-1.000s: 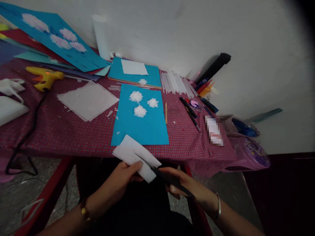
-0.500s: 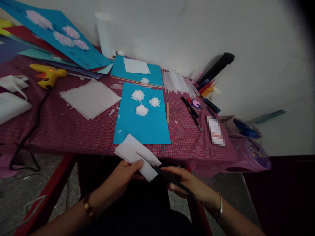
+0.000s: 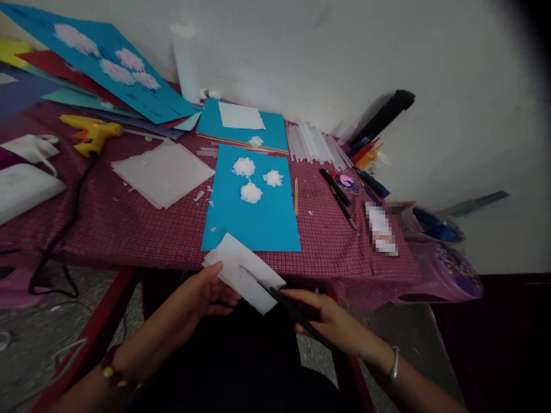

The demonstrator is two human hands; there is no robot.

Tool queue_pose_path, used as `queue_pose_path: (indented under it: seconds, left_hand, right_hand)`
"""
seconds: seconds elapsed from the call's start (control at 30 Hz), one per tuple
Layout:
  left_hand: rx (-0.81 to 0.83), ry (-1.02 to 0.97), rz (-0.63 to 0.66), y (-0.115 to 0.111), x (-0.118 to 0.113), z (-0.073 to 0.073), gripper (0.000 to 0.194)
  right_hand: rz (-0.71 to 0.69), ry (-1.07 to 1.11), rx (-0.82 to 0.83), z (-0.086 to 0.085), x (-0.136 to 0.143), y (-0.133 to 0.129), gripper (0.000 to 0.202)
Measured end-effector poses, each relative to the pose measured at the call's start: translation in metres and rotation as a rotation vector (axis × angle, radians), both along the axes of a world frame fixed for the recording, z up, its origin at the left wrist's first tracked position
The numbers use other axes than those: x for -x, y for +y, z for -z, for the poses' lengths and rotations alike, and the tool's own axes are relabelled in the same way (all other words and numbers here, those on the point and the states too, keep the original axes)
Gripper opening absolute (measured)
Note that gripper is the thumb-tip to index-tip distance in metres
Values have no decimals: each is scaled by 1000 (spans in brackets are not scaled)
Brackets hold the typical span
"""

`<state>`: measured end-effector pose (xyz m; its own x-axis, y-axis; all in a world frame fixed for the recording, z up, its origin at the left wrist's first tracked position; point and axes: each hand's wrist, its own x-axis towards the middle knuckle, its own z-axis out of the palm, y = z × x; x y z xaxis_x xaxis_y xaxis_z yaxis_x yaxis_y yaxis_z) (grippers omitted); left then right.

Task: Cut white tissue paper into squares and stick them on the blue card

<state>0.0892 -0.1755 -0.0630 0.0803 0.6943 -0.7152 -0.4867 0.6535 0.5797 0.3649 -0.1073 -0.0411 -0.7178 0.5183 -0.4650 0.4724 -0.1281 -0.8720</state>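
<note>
Folded white paper [image 3: 245, 269] is above my lap at the table's front edge. At its left end my left hand [image 3: 209, 295] holds it loosely, thumb over the edge and fingers curled below and partly behind. My right hand [image 3: 331, 321] is closed on dark-handled scissors [image 3: 297, 315], whose blades reach into the paper from its right side. Just beyond lies a blue sheet [image 3: 253, 226] bearing three fluffy white paper tufts [image 3: 250, 193].
A yellow glue gun [image 3: 92, 135] with a black cord lies at the left. White sheets [image 3: 166, 172] lie near it. Translucent sticks [image 3: 314, 143], a pencil [image 3: 296, 196] and pens [image 3: 336, 188] are to the right. A pink basket [image 3: 447, 275] stands beyond the table's right edge.
My left hand has slid left along the paper, its thumb moving from the middle to the left edge. My right hand and the scissors stay nearly in place; the view has shifted slightly.
</note>
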Motion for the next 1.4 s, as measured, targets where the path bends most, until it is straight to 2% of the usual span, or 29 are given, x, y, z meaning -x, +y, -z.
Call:
queue_pose_path:
  seconds: [0.17,0.27,0.37,0.47,0.6,0.7,0.8,0.97,1.2,1.4]
  left_hand:
    - [0,27,65,4,10,-8,45]
    - [-18,34,98,5,12,-10,44]
    - [-26,44,69,5,11,-13,41]
    - [-36,42,43,4,11,-13,39]
    - [-58,-46,50,1,11,-10,36]
    - [-98,-17,-42,-1,6,-7,26]
    - [-112,53,-105,-1,-2,-4,29]
    - [-109,137,-121,-3,-12,-1,35]
    - [-76,195,-170,-1,-14,5,30]
    - [-65,196,-233,-2,-16,3,22]
  right_hand:
    - [-100,-56,-245,-1,-4,0,59]
    - [-145,-74,-337,-6,-4,1,62]
    - [-177,-81,-382,-11,-2,1,60]
    - [-178,-74,-397,-12,-1,-1,59]
    - [-92,-67,-385,-9,-4,-2,59]
    - [-44,-69,-354,-3,-8,-3,57]
    - [-24,-87,-325,4,-12,-5,58]
    - [-35,-86,-337,10,-15,-8,59]
    - [-47,-93,-359,11,-15,-11,60]
    - [-50,-80,-412,14,-13,-13,59]
